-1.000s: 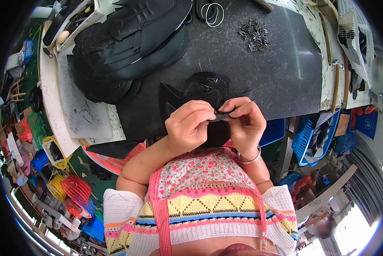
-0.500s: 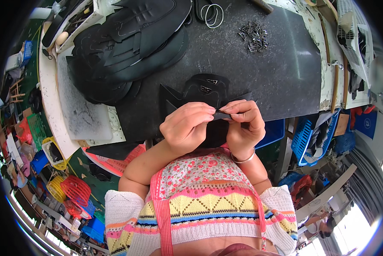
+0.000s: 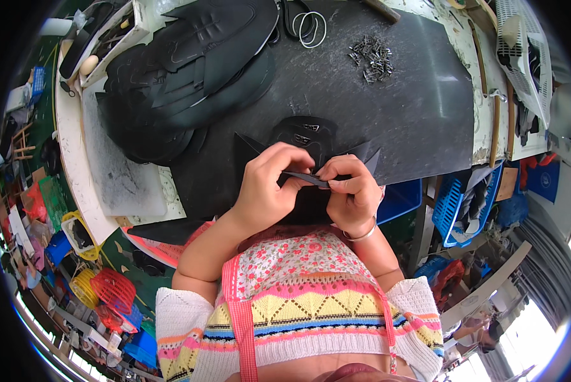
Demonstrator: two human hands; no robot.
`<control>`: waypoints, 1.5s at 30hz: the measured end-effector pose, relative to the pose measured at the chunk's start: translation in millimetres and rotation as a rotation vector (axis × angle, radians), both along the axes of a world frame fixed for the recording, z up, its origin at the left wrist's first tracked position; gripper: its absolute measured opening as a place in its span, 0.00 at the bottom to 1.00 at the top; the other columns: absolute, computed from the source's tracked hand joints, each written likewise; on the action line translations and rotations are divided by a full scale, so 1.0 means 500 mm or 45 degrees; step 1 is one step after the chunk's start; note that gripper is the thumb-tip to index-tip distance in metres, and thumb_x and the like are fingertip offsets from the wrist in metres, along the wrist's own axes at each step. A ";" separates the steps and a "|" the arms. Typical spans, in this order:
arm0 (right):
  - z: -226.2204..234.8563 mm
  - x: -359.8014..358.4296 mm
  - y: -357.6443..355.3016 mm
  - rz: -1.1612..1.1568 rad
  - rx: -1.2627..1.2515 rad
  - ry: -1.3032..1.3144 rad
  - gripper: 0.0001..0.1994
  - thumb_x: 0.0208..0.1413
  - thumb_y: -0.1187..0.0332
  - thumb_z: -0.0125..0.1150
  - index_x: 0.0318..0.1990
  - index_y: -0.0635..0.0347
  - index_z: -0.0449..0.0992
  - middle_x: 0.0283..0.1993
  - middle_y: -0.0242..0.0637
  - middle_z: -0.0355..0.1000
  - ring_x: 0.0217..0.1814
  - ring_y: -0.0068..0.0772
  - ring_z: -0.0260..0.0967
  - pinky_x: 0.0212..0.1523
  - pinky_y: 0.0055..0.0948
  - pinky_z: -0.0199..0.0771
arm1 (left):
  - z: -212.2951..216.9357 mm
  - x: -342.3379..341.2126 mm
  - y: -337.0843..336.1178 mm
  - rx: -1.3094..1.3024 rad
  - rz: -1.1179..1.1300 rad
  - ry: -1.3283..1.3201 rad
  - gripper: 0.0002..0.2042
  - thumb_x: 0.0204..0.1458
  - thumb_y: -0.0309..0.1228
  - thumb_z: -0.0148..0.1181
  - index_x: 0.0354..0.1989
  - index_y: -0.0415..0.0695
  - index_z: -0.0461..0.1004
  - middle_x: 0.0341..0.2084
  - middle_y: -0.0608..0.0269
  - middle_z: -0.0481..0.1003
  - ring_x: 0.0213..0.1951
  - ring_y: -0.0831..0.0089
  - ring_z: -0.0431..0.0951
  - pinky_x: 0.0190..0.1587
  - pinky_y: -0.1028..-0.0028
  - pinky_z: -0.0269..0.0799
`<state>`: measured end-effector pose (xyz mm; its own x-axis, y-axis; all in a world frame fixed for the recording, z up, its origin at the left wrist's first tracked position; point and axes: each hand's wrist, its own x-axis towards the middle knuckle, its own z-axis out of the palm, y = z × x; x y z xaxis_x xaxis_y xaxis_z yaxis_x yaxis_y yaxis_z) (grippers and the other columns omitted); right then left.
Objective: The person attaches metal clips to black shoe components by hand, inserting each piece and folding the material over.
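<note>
Both hands meet over the near edge of a black work mat (image 3: 419, 108). My left hand (image 3: 266, 188) and my right hand (image 3: 352, 191) pinch a thin flat black strip piece (image 3: 306, 179) between their fingertips, held level just above the mat. Under the hands lies a black cut piece with pointed corners (image 3: 247, 145) and a rounded black part with small metal fittings (image 3: 304, 130). The lower part of the held piece is hidden by my fingers.
A large stack of black moulded pieces (image 3: 190, 70) fills the mat's far left. A pile of small metal clips (image 3: 371, 56) and a wire ring (image 3: 311, 28) lie at the far side. Blue baskets (image 3: 463, 204) stand at the right, red and yellow baskets (image 3: 104, 290) on the floor left.
My hands stayed in place over the mat's near edge. The fingers shifted slightly on the black strip, which now lies flatter between the two hands.
</note>
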<state>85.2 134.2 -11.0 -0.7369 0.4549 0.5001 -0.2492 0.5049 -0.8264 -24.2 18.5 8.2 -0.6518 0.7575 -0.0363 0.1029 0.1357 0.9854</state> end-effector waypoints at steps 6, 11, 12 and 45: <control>-0.009 0.000 -0.014 -0.042 -0.039 0.038 0.14 0.38 0.93 0.53 0.28 0.65 0.63 0.28 0.45 0.70 0.28 0.37 0.72 0.28 0.28 0.75 | -0.025 0.002 -0.009 0.114 -0.006 0.021 0.09 0.34 0.10 0.58 0.26 0.35 0.74 0.24 0.57 0.76 0.28 0.67 0.78 0.32 0.74 0.73; -0.014 -0.013 0.020 -0.061 -0.383 -0.273 0.10 0.40 0.89 0.57 0.28 0.66 0.68 0.28 0.43 0.72 0.30 0.32 0.73 0.31 0.26 0.73 | -0.050 0.007 0.019 0.172 0.168 0.297 0.09 0.33 0.09 0.59 0.25 0.35 0.75 0.23 0.56 0.76 0.26 0.66 0.77 0.30 0.74 0.72; -0.003 -0.020 0.044 0.076 -0.355 -0.397 0.07 0.42 0.86 0.59 0.28 0.66 0.70 0.27 0.41 0.72 0.30 0.31 0.73 0.32 0.25 0.72 | -0.049 0.001 0.017 0.187 0.183 0.320 0.09 0.33 0.09 0.59 0.25 0.35 0.75 0.23 0.56 0.76 0.26 0.66 0.77 0.30 0.74 0.72; 0.046 -0.046 0.147 -0.105 -0.630 -0.212 0.01 0.52 0.81 0.58 0.31 0.68 0.74 0.35 0.36 0.71 0.30 0.24 0.72 0.31 0.20 0.72 | -0.034 -0.057 -0.088 0.246 -0.818 0.944 0.15 0.44 0.36 0.63 0.41 0.44 0.76 0.35 0.62 0.74 0.39 0.64 0.76 0.42 0.67 0.69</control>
